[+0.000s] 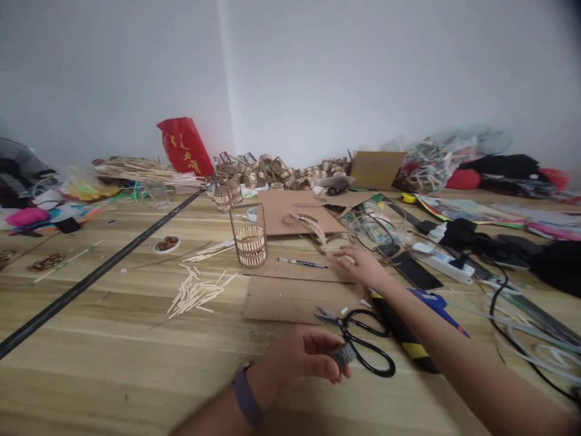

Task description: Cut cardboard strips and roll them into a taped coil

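Note:
My left hand [313, 357], with a band on its wrist, pinches a small dark grey block with a pale printed face [344, 353]; its kind is unclear. Black-handled scissors [363, 336] lie just beyond it, blades apart. My right hand [361, 265] stretches forward over the cardboard, fingers apart and holding nothing. Left of its fingertips is a pen [302, 263], and a curved corrugated cardboard strip [311, 227] sits a little farther off. A small basket of sticks with a tall handle [251, 242] stands upright by a flat cardboard piece [299, 300].
Loose short sticks [197, 293] are scattered at left, near a white bowl of brown round things [166, 244]. Several small baskets [281, 172] pile against the wall. To the right lie a phone [417, 270], a power strip [442, 262], a blue-handled tool [438, 309] and cables.

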Motion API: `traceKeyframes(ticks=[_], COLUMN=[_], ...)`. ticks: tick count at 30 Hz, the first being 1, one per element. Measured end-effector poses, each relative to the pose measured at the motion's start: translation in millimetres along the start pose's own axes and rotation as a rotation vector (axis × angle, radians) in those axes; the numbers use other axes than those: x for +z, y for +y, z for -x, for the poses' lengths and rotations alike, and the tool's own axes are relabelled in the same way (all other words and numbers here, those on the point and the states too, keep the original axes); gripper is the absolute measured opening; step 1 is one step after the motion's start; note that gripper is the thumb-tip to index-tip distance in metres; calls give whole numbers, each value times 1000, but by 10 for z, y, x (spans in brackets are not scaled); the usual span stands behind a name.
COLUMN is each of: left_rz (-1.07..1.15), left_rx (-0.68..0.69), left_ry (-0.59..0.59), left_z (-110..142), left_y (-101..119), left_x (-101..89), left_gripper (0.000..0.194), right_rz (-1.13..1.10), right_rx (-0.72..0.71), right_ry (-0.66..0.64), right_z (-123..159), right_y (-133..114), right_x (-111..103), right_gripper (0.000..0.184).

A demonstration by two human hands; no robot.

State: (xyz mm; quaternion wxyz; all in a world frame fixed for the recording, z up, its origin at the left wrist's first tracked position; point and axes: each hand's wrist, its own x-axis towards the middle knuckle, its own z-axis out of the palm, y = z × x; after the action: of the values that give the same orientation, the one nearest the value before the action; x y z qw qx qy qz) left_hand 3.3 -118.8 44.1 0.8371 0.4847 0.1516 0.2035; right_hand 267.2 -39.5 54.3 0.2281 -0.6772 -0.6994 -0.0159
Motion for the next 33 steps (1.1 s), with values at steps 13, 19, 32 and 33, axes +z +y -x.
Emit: traceKeyframes(ticks=[13, 19, 32, 33], left_rz=[-74, -71, -32, 0], left_rx=[33, 88, 114, 128], left_ry=[35, 28, 44, 58], left_z=[-48, -47, -43, -44], left_y=[-99, -42, -34, -32], left_x=[-148, -123, -123, -127], left_gripper=[54, 61, 60, 59], right_rz=[-173, -130, -151, -149], right_rx=[280, 258, 167, 136], right_ry=[-10, 42, 177, 214], right_z=[-912, -956, -846, -829], right_y=[-33, -96, -374, -385], right_x=[316, 147, 157, 40], right_gripper=[31, 32, 25, 22])
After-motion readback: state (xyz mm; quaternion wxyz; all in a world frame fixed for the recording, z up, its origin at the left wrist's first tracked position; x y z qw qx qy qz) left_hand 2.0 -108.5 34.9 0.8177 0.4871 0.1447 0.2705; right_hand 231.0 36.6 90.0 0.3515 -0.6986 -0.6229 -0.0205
